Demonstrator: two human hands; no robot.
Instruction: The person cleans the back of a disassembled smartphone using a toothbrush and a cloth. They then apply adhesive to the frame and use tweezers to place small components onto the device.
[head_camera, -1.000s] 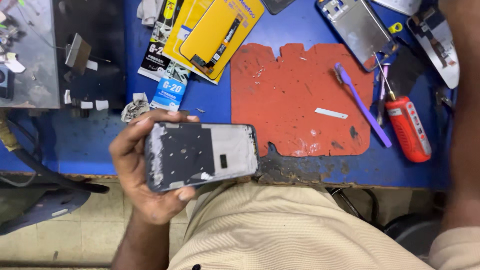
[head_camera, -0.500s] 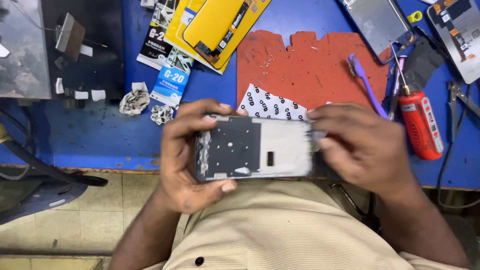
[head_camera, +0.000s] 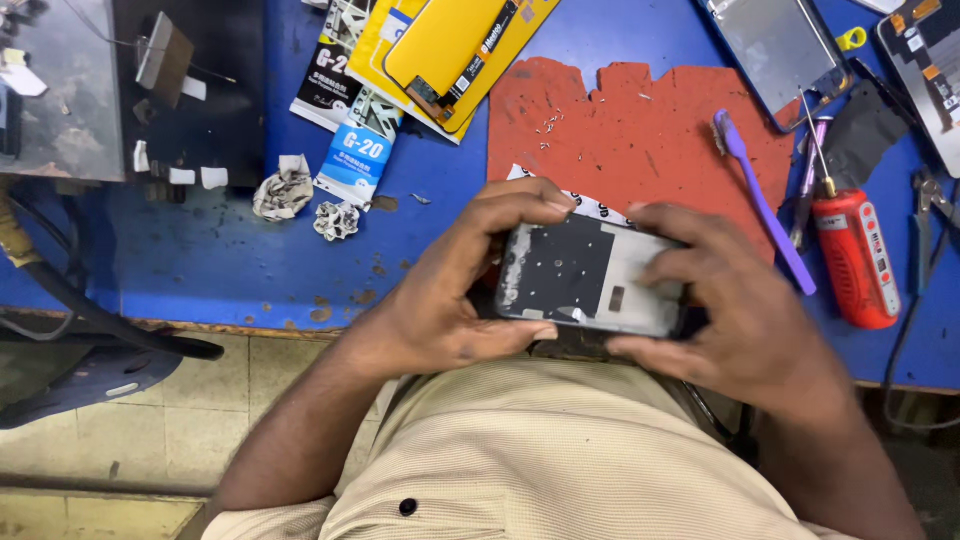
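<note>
Both hands are wrapped around a bare phone frame (head_camera: 590, 278), held flat just over the near edge of the blue bench (head_camera: 220, 250), above the person's lap. The left hand (head_camera: 455, 300) clamps its left end with thumb underneath and fingers curled over the top; the right hand (head_camera: 745, 320) grips the right end the same way.

Biggest risk I see: it's hanging past the bench edge, so one slip and it drops to the tiled floor. The frame looks thin and stiff, dark metal with a pale patch, so squeezing from both ends could flex or bend it.

Around it: a worn, ragged-edged red mat (head_camera: 640, 125) just behind, rubbery looking. A slim purple brush (head_camera: 765, 205) and a chunky red screwdriver (head_camera: 855, 255) lie to the right. Crumpled paper bits (head_camera: 285, 190) sit far left, glossy yellow packaging (head_camera: 460, 45) at the far side.
</note>
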